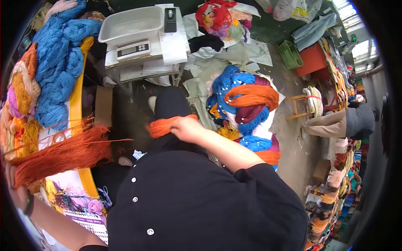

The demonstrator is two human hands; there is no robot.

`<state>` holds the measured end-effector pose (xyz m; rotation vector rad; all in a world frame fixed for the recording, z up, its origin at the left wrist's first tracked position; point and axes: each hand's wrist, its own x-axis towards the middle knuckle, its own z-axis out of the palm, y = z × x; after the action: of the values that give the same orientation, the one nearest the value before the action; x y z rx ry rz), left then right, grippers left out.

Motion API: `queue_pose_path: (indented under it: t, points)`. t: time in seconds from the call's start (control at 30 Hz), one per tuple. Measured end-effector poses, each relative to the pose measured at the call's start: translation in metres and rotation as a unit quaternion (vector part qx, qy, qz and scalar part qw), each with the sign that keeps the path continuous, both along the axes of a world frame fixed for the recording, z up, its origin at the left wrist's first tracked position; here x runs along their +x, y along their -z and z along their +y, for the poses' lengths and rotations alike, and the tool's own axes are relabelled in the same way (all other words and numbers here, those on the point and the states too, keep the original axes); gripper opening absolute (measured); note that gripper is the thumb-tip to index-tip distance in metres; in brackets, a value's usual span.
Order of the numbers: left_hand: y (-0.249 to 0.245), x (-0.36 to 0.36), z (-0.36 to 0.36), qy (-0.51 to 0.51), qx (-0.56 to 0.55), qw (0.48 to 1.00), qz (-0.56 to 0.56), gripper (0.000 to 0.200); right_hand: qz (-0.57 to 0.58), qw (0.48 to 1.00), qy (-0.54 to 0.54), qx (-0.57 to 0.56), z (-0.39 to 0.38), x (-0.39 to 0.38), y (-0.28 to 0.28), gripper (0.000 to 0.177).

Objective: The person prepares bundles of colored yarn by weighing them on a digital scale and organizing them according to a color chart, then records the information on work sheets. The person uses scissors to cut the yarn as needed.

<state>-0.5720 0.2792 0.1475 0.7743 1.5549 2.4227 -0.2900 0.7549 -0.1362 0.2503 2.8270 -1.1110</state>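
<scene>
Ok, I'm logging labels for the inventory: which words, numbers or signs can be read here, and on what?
None can be read.
Scale display: digits too blurred to read.
Black device behind it: markings too small to read.
Printed sheet at lower left: lines too small.
No label shows on the orange yarn in the left hand and right hand.

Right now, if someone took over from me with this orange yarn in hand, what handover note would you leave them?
Left hand: shut on a fanned bundle of rust-orange yarn strands, low at the left.
Right hand: shut on a bright orange yarn hank, over the lap.
Whether the two join is hidden.
White weighing scale with tray stands ahead; heap of blue, orange and maroon yarn lies on the floor, right.
Done: both lots in hand. Left: neither set down yet.
</scene>
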Motion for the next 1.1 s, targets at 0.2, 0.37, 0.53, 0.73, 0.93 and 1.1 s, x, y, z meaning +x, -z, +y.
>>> queue_pose_path:
  t: [0.2, 0.37, 0.53, 0.73, 0.93, 1.1]
  points:
    - [0.067, 0.051, 0.124, 0.121, -0.031, 0.983, -0.136, 0.054, 0.091, 0.963, 0.208, -0.147, 0.026, -0.05, -0.065, 0.02]
    - [0.113, 0.113, 0.198, 0.208, 0.069, 0.958, -0.185, 0.065, 0.253, 0.949, -0.083, -0.169, -0.048, -0.077, -0.162, 0.018]
    - [0.108, 0.122, 0.207, 0.118, -0.105, 0.987, 0.036, 0.083, 0.144, 0.916, -0.17, -0.335, -0.101, -0.106, -0.179, 0.04]
    - [0.117, 0.124, 0.194, 0.081, -0.143, 0.986, -0.021, 0.082, -0.02, 0.834, -0.171, -0.524, -0.126, -0.112, -0.17, 0.024]
    - [0.121, 0.126, 0.192, 0.092, -0.091, 0.973, -0.19, 0.074, -0.015, 0.787, -0.119, -0.605, -0.13, -0.11, -0.156, 0.012]
    - [0.123, 0.119, 0.181, 0.066, 0.062, 0.921, -0.379, 0.063, -0.023, 0.768, -0.056, -0.637, -0.118, -0.11, -0.158, 0.019]
